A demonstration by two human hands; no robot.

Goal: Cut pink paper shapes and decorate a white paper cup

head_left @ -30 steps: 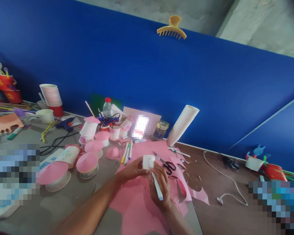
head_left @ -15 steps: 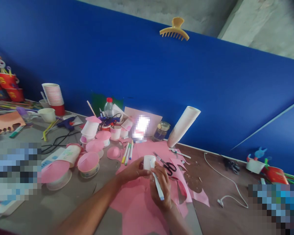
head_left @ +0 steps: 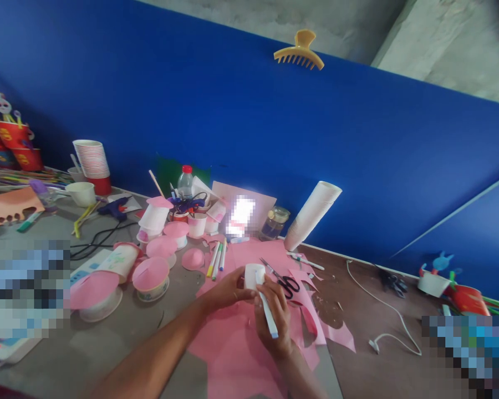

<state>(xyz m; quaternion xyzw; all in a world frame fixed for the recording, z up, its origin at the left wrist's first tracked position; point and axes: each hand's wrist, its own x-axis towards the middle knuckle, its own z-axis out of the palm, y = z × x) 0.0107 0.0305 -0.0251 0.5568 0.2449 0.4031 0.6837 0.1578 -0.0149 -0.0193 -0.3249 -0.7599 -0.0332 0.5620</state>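
My left hand (head_left: pixel 227 289) grips a small white paper cup (head_left: pixel 251 275) from the left side, above a sheet of pink paper (head_left: pixel 237 338). My right hand (head_left: pixel 274 321) is closed round a white marker with a light blue end (head_left: pixel 268 314), its tip against the cup. Black-handled scissors (head_left: pixel 283 279) lie just right of the cup on the pink paper. Three coloured markers (head_left: pixel 216 259) lie beyond my left hand.
Several cups with pink paper lids (head_left: pixel 150 277) stand at the left. A leaning stack of white cups (head_left: pixel 311 214), a glass jar (head_left: pixel 274 222), a water bottle (head_left: pixel 184 182), a blue glue gun (head_left: pixel 114 206) and a white cable (head_left: pixel 388 310) lie around. A blue partition (head_left: pixel 241 127) with a hair claw (head_left: pixel 299 50) backs the table.
Both hands keep the same hold on cup and marker. The view has shifted slightly, so everything sits a little further right in the frame.
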